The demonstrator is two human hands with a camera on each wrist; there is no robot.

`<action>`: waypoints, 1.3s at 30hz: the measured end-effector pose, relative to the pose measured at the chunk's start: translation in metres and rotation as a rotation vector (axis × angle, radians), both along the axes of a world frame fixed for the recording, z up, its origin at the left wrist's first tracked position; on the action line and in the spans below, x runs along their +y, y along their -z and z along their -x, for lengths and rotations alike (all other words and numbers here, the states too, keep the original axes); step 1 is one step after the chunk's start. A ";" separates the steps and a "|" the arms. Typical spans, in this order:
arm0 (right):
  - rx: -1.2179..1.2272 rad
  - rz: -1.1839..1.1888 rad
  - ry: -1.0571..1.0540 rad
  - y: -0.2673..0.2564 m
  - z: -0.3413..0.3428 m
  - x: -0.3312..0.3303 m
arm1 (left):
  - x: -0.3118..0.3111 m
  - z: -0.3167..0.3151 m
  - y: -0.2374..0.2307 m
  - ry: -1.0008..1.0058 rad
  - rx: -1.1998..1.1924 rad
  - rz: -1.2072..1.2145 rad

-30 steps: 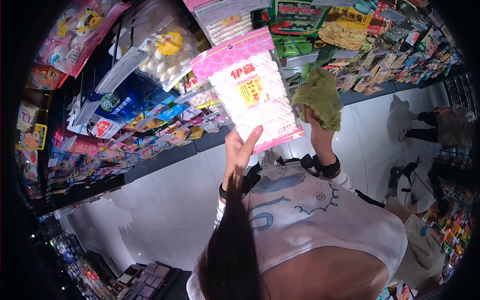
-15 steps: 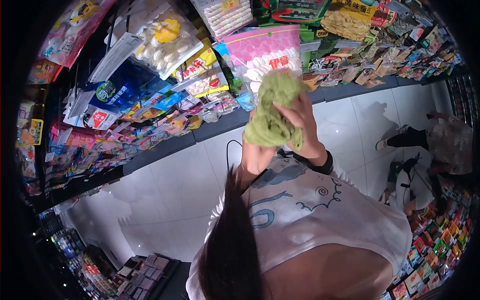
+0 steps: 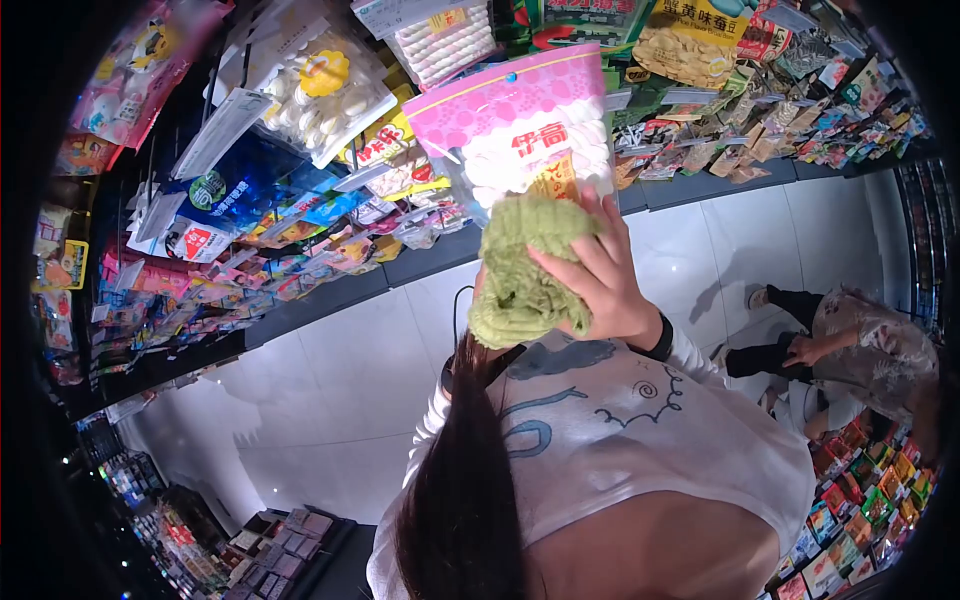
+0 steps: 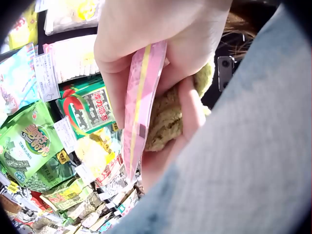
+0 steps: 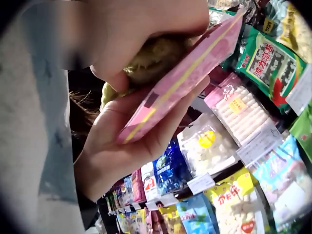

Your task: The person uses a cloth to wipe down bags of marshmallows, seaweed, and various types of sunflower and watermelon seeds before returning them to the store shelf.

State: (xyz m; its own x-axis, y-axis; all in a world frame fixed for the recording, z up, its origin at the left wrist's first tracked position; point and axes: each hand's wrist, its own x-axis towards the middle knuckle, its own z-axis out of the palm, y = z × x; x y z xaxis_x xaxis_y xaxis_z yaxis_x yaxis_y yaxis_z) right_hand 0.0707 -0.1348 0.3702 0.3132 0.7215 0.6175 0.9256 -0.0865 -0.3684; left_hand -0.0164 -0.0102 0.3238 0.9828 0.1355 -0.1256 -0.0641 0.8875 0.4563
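Note:
My left hand [image 4: 156,29] grips a clear bag of white twisted marshmallows [image 3: 500,95] with a pink printed top; in the head view this hand is mostly hidden behind cloth. The bag's pink edge [image 5: 195,68] lies between thumb and fingers in the right wrist view. With my right hand [image 3: 612,285] I hold a crumpled, fuzzy green cloth [image 3: 530,260] against the bag's lower front. Some right fingers reach past the cloth onto the bag, and the cloth covers the lower part of the print.
Racks of hanging snacks stand ahead, with seaweed packs [image 4: 90,109], yellow bean bags [image 3: 695,45] and other marshmallow bags [image 5: 209,144]. Price tags [image 3: 222,130] stick out before them. Another person [image 3: 860,345] is in the aisle at right, on the tiled floor [image 3: 330,400].
My right hand brought the green cloth from beside the bag across onto its lower front, and it has since come slightly nearer my body. The other person shifted in the aisle.

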 end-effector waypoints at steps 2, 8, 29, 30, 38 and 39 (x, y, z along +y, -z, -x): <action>-0.018 -0.021 0.028 0.001 -0.004 -0.002 | 0.008 -0.002 -0.004 -0.027 -0.185 0.191; 1.043 -0.359 0.162 0.020 -0.033 -0.024 | 0.011 0.009 -0.018 -0.317 -0.106 -0.739; 1.571 -0.342 -0.190 0.028 -0.038 -0.026 | 0.002 -0.006 -0.023 -0.401 0.254 -0.869; 1.589 -0.370 -0.157 0.034 -0.037 -0.029 | 0.001 -0.006 -0.025 -0.424 0.239 -0.836; 1.454 -0.659 0.056 0.009 -0.043 -0.025 | 0.006 -0.002 -0.035 -0.490 0.244 -0.781; 1.383 -0.707 0.096 0.007 -0.042 -0.024 | 0.006 -0.002 -0.035 -0.492 0.246 -0.784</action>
